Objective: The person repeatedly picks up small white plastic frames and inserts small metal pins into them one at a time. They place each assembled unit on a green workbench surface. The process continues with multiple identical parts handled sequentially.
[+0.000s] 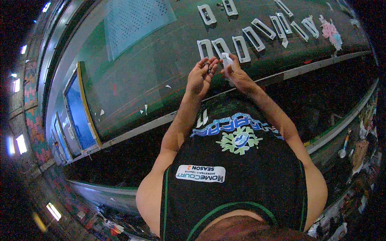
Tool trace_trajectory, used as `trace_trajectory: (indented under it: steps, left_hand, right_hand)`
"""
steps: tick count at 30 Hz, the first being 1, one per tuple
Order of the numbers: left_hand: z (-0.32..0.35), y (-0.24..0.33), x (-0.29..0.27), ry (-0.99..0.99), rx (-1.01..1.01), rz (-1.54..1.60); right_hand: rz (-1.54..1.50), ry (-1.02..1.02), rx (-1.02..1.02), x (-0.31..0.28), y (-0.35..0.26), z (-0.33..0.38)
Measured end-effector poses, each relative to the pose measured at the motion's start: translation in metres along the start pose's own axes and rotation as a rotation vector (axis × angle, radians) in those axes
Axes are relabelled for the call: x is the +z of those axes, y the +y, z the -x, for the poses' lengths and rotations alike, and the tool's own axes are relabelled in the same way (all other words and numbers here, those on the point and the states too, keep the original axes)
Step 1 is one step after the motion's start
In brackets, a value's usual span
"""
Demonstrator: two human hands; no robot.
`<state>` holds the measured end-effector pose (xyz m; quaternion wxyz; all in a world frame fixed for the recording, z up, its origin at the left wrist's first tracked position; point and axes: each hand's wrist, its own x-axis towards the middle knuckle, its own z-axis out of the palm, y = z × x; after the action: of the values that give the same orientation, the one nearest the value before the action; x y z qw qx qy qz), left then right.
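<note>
Nearest the lens is the person's own chest, in a black sleeveless jersey (237, 168) with green piping, a pale flower-like print and a white label patch. Both bare forearms rise from it toward the near edge of a long, dark green workbench (132, 76).

Left hand (200, 76): palm turned up and cupped, fingers curled loosely, with a few small dark bits (208, 67) lying against the fingertips; they are too small to tell what they are. Right hand (237, 74): fingers pinched together on a small white plastic piece (226, 60), which stands up out of the grip just beside the left fingertips. The two hands almost touch, above the bench's near edge.

Just beyond the hands lies a row of white rectangular plastic frames (225, 47), each with an open slot in its middle; more of the same (277, 25) run to the far right, some tilted, and two lie further back (217, 10). At the far right end sits a bundle of pink and pale blue stuff (330, 32). Far left on the bench lies a pale perforated sheet (134, 20). Small white scraps (144, 108) dot the near left of the surface.

Left of the bench a blue panel with a yellow rim (80, 108) stands on edge. No box, tray or bin shows among all this; the cupped left palm is the only thing holding loose pieces.
</note>
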<state>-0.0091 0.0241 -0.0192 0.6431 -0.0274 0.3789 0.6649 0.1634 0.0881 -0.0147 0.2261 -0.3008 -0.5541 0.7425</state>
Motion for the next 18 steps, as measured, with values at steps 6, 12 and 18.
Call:
trace_trajectory:
  steps: [6, 12, 18]
  left_hand:
    - [0.002, -0.003, -0.009, -0.009, 0.005, -0.078]
    - [0.001, -0.004, -0.017, 0.028, -0.035, -0.142]
    - [0.0, -0.002, -0.014, -0.012, -0.064, 0.024]
  right_hand:
    - [0.048, 0.006, 0.091, -0.005, 0.01, -0.002]
    - [-0.1, 0.015, 0.131, -0.002, 0.007, -0.001]
    - [-0.242, 0.027, 0.155, 0.007, -0.009, 0.004]
